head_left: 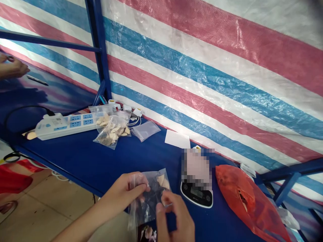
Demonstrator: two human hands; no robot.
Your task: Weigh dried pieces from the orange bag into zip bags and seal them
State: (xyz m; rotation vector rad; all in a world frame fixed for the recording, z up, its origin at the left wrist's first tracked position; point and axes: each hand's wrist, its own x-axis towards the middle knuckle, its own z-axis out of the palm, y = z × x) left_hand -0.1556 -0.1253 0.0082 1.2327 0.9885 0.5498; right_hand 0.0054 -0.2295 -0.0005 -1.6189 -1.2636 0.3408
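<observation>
Left hand (132, 188): pinched clear bag (151, 205);
Right hand (176, 215): met its edge; closure could not be told;
Bag: sat between both hands;
Bag handling: seemed in hand; next called for steady left pinch.

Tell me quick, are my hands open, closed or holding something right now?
Left hand: closed, holding a clear plastic bag.
Right hand: partly curled at that bag; its grip cannot be told.

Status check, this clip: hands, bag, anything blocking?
Left hand pinching clear plastic bag. Right hand at bag, grip unclear. Digital kitchen scale nearby, not blocking.
</observation>
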